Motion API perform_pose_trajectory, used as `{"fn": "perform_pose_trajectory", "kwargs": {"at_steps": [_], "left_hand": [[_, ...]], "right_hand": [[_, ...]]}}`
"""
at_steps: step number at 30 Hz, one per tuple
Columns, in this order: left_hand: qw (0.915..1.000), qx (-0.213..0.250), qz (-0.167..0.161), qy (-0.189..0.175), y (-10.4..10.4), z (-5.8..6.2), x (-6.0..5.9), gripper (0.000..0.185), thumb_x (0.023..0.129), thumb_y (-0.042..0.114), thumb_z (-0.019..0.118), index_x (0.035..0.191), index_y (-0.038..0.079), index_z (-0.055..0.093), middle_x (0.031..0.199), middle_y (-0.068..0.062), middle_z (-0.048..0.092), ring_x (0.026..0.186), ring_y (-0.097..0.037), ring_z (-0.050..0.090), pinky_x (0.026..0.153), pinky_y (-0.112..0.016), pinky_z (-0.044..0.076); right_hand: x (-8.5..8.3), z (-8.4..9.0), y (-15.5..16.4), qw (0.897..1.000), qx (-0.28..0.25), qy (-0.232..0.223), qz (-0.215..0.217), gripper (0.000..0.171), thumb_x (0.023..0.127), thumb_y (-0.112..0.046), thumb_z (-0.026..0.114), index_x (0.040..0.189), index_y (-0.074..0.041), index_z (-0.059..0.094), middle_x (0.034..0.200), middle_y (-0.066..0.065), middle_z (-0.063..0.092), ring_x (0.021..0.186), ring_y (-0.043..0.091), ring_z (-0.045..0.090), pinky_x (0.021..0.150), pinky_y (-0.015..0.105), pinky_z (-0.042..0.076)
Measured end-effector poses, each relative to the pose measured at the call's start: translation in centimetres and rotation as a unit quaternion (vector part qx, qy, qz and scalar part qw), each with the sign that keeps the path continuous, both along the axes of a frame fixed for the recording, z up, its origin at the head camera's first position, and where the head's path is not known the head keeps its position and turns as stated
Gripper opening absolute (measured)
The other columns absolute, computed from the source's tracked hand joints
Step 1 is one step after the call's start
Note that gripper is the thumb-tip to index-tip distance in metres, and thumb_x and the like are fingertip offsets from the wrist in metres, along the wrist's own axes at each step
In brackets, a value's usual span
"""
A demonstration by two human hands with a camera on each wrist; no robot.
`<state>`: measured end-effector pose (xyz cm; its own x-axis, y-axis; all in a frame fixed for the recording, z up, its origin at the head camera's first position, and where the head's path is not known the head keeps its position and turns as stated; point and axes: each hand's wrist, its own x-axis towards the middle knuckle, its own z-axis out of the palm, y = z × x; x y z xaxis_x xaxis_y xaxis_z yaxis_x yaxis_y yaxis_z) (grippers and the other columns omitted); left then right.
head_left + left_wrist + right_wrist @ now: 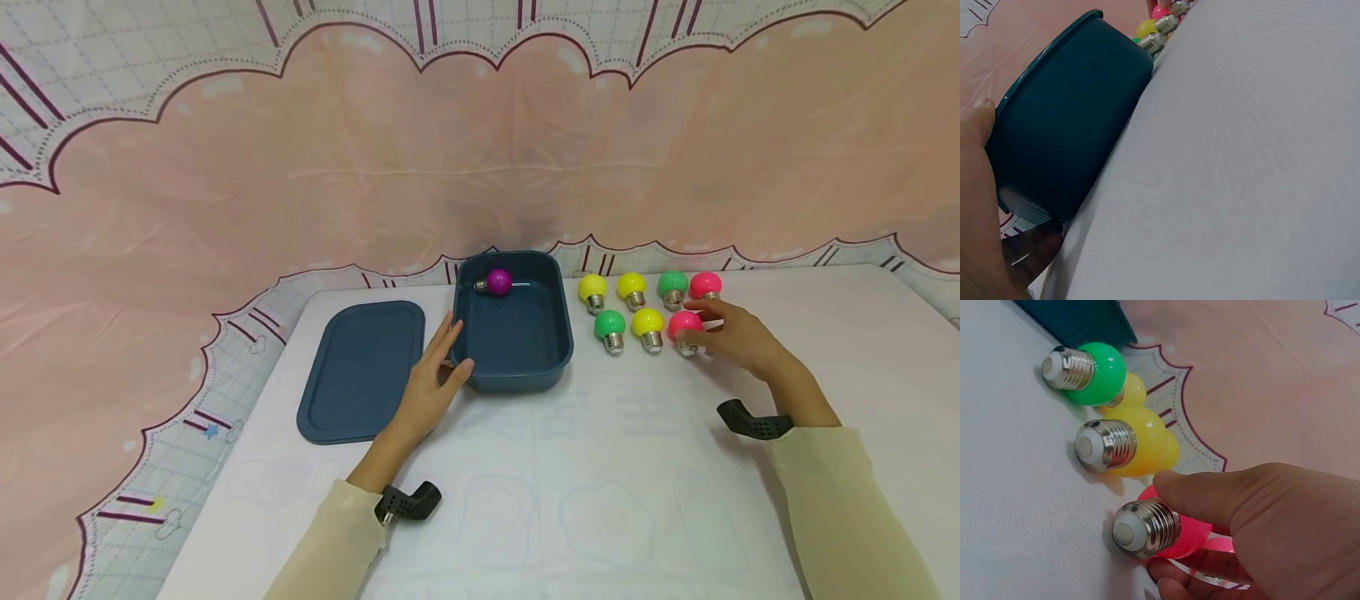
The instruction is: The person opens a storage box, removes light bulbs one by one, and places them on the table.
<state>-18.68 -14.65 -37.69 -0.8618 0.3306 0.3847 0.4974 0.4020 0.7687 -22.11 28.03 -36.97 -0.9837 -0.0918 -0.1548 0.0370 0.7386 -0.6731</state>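
Note:
My right hand (738, 337) is at the right end of the front row of bulbs. Its thumb and fingers pinch a pink light bulb (1191, 531) from both sides, and the bulb's metal base shows below the thumb. A second pink bulb (705, 284) lies just behind that hand. My left hand (427, 387) rests against the left wall of a dark blue box (516, 382), its fingers fairly straight and the thumb by the rim. Inside the box, near its back left corner, lies a purple bulb (498, 282).
Left of the box lies its flat blue lid (363, 367). Between box and right hand are two green bulbs, one in front (610, 322) and one behind (672, 283), and three yellow bulbs, including one in front (647, 322). A patterned cloth (480, 167) hangs behind the white table (600, 467).

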Motion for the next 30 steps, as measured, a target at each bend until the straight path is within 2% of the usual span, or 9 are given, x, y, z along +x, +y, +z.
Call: {"fn": "perform_pose_trajectory", "kwargs": {"at_steps": [17,30], "left_hand": [[1.0,0.004,-0.002,-0.002,-0.07,0.08,0.07,0.056,0.097,0.006,0.055,0.146,-0.003,0.032,0.155,-0.019,0.02,0.082,-0.027,0.054,0.074,-0.026,0.046],[1.0,0.002,-0.001,-0.005,-0.07,-0.03,-0.01,0.056,0.097,0.006,0.055,0.147,-0.002,0.032,0.156,-0.018,0.02,0.081,-0.027,0.055,0.074,-0.027,0.047]], "right_hand": [[0.13,0.04,-0.06,1.0,0.016,0.006,0.0,0.074,0.092,-0.039,0.063,0.145,0.001,0.032,0.133,0.029,0.042,0.117,0.046,0.04,0.086,0.052,0.048],[0.14,0.39,-0.07,1.0,0.022,0.001,-0.009,0.077,0.091,-0.041,0.063,0.147,0.0,0.03,0.137,0.031,0.037,0.117,0.048,0.038,0.083,0.052,0.049]]}}
